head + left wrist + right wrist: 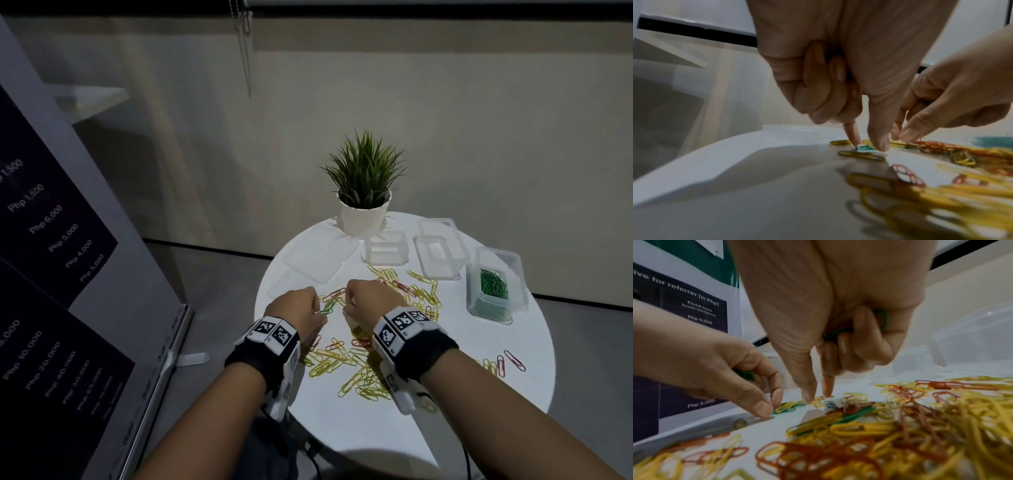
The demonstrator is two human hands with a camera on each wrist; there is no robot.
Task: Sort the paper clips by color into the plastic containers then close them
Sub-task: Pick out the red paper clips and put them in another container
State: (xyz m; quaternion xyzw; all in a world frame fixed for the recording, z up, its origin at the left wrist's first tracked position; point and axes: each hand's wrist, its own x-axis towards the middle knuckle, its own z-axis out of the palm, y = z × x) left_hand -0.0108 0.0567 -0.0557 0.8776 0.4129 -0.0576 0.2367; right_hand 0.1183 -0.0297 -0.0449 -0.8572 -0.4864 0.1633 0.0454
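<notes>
Green paper clips are being gathered: both hands, left and right, pinch some off the table; next, the green-filled container.

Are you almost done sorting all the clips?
Not yet. Done: many green clips sit in one container at the table's right. In hand: the right hand holds green clips in its curled fingers, and the left hand pinches at another green one. Left: yellow clips and red clips still cover the table, two containers are empty, and nothing is closed.
</notes>
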